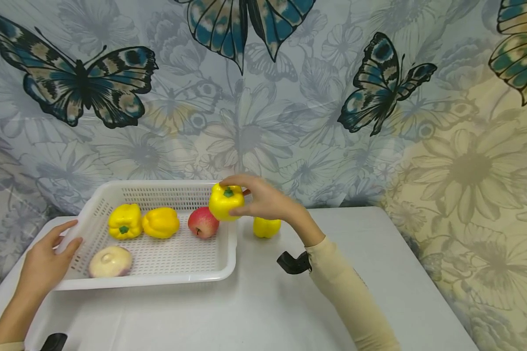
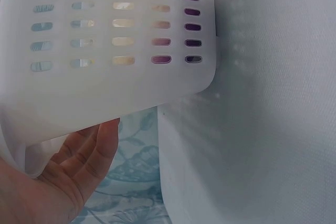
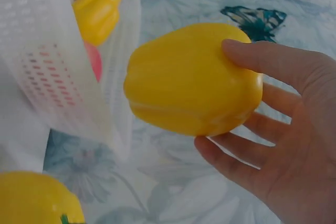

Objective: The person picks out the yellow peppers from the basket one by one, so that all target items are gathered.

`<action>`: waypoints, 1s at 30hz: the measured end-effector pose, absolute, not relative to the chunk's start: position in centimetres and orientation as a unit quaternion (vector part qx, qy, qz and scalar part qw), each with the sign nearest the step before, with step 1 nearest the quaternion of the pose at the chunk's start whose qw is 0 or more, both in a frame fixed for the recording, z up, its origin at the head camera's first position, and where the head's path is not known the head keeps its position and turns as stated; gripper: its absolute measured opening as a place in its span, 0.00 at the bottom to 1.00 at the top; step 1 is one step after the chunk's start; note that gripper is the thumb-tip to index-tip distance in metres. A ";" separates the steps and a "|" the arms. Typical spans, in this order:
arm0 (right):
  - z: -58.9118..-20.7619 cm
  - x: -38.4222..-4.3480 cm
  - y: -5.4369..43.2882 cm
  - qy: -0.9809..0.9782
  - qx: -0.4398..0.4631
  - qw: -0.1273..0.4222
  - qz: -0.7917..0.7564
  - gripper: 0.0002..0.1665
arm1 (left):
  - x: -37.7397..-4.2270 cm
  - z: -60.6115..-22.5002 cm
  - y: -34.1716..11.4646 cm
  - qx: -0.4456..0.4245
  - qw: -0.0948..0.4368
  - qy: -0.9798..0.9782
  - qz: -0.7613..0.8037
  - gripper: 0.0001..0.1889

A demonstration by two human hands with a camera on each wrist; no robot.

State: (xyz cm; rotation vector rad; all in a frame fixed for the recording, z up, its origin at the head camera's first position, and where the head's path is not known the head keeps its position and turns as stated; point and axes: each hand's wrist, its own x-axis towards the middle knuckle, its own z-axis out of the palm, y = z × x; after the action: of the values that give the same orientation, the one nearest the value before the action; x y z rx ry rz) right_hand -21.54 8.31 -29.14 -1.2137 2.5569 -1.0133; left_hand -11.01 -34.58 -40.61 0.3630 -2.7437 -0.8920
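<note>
My right hand (image 1: 268, 199) grips a yellow bell pepper (image 1: 225, 204) between thumb and fingers, over the right rim of a white perforated plastic basket (image 1: 158, 279). In the right wrist view this pepper's smooth side (image 3: 191, 80) shows beside the basket wall. My left hand (image 1: 47, 256) holds the basket's left end, and the left wrist view shows its fingers (image 2: 100, 153) curled around the rim. Inside the basket are two yellow bell peppers (image 1: 125, 222) (image 1: 161, 223), a red apple (image 1: 203, 223) partly behind the held pepper, and a pale, purple-tinged round vegetable (image 1: 111, 262).
Another yellow bell pepper (image 1: 266, 227) stands on the white table (image 1: 263, 302), right of the basket and partly covered by my right hand. Behind the table hangs a butterfly-patterned cloth (image 1: 246, 131). A black strap piece (image 1: 294, 263) juts out at my right wrist.
</note>
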 end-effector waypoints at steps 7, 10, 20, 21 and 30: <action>-28.8 -22.0 10.5 0.851 -0.397 0.074 -0.334 0.34 | -11.1 -40.6 -34.6 0.129 0.114 -0.936 -0.306 0.29; -28.8 -22.1 11.5 0.854 -0.394 0.075 -0.331 0.34 | -11.1 -40.6 -34.6 0.128 0.114 -0.936 -0.306 0.28; -29.8 -22.2 15.0 0.875 -0.364 0.078 -0.311 0.37 | -11.1 -40.5 -34.6 0.128 0.111 -0.936 -0.307 0.28; -29.9 -22.2 15.4 0.875 -0.364 0.077 -0.310 0.37 | -11.1 -40.5 -34.6 0.129 0.111 -0.936 -0.308 0.28; -30.3 -22.5 18.2 0.880 -0.343 0.074 -0.321 0.38 | -11.1 -40.6 -34.6 0.130 0.110 -0.936 -0.308 0.29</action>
State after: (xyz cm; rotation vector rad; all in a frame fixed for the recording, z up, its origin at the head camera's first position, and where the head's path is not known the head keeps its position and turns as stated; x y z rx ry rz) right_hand -22.45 18.21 -30.31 -1.0283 2.6398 -0.9641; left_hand -11.09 -34.57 -40.55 0.3806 -2.7506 -0.9040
